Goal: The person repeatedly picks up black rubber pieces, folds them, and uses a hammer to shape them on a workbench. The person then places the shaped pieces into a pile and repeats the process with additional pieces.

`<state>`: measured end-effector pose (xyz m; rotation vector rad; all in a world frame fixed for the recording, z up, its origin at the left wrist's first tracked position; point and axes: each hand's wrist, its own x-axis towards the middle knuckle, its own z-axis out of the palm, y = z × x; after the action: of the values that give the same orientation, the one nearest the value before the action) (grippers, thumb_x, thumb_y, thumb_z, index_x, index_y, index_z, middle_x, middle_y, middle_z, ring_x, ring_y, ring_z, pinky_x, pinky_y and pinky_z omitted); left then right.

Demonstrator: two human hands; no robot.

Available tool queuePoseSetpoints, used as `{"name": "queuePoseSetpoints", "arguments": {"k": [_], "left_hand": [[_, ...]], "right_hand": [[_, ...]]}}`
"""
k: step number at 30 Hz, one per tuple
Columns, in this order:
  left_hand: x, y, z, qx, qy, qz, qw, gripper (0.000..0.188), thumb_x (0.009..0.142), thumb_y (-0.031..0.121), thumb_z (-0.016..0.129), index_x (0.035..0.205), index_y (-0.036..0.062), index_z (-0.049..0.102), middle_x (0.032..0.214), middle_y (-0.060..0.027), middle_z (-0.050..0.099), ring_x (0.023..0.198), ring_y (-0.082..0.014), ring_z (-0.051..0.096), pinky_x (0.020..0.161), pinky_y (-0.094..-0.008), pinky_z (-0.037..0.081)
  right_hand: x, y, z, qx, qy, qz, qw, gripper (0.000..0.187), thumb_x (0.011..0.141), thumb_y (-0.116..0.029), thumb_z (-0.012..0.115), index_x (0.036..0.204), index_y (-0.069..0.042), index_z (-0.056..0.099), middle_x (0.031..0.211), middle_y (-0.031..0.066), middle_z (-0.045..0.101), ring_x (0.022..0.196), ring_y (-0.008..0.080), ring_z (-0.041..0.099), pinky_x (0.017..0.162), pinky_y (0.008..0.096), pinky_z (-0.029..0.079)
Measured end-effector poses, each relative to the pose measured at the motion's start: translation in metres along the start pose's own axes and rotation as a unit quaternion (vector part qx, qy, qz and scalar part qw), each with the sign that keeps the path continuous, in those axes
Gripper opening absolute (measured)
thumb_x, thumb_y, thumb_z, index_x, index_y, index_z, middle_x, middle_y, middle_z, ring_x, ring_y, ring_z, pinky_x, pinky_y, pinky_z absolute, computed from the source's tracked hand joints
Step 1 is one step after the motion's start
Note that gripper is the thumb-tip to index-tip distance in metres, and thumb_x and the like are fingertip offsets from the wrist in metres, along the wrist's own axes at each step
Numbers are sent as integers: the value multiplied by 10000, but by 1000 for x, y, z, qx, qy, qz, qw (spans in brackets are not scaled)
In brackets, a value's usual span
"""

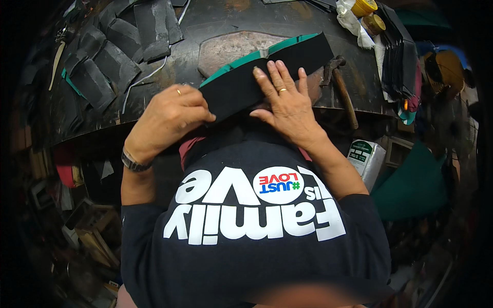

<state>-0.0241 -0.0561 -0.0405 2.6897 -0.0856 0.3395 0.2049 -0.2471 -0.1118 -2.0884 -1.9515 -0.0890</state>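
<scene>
At the centre of the frame, slightly above the middle, your black padded piece with the green edge (267,77) lies on the worn dark counter (215,25), overhanging its near rim toward you. It looks like stiff felt or foam board: matte black face, bright green lining along the far edge, which has a shallow notch near its middle. Your left hand (169,118) pinches the lower left corner, fingers (197,117) curled and clenched on the material. Your right hand (287,100) lies flat and spread on the black face, fingers released, pressing rather than grasping.

Keep that flat palm firm so the piece cannot slide, and let the left pinch do the folding or smoothing in short strokes, working from the corner inward so the edge stays even.

Just right of your right hand rests a hammer with a wooden handle (341,87). Dark cut pieces (113,51) of similar material crowd the upper left, and yellow-lidded jars (367,13) stand at the upper right.
</scene>
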Motion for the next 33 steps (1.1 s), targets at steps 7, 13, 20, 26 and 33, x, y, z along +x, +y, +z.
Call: {"name": "queuePoseSetpoints", "arguments": {"k": [7,13,20,26,33], "left_hand": [[36,12,-11,-128,109,-154,974,182,858,130,788,995,20,739,956,-121,705,893,-223,693,791,-339,536],[87,-15,50,67,154,-225,960,389,882,385,774,1108,70,742,1048,-146,730,909,-321,713,771,-384,551],[85,-29,68,-23,133,-251,959,380,865,353,780,1141,93,745,1029,-138,746,902,-333,716,766,-393,553],[76,-37,57,-21,159,-212,964,322,885,240,763,1144,50,744,1048,-157,744,908,-337,720,784,-376,554],[80,-45,51,-76,124,-217,965,316,884,226,712,1166,90,751,1024,-184,736,906,-389,695,794,-437,547]], "right_hand": [[5,-6,4,-17,-2,-1,1000,974,839,-644,677,1609,-167,321,1602,210,366,1529,367,271,1214,637,103],[-15,34,-29,98,121,27,987,822,929,-407,697,1581,-55,341,1572,183,421,1460,379,374,1204,558,209],[-77,125,-26,-76,54,312,945,448,950,-212,676,1371,-90,589,1204,179,665,1141,382,630,932,459,512],[-57,115,-71,349,227,370,830,517,1083,-183,520,1585,-179,397,899,42,645,701,77,567,610,206,480],[0,27,-54,241,84,61,965,537,1045,-122,568,1559,-81,417,1258,206,693,883,219,664,885,335,531]]}}
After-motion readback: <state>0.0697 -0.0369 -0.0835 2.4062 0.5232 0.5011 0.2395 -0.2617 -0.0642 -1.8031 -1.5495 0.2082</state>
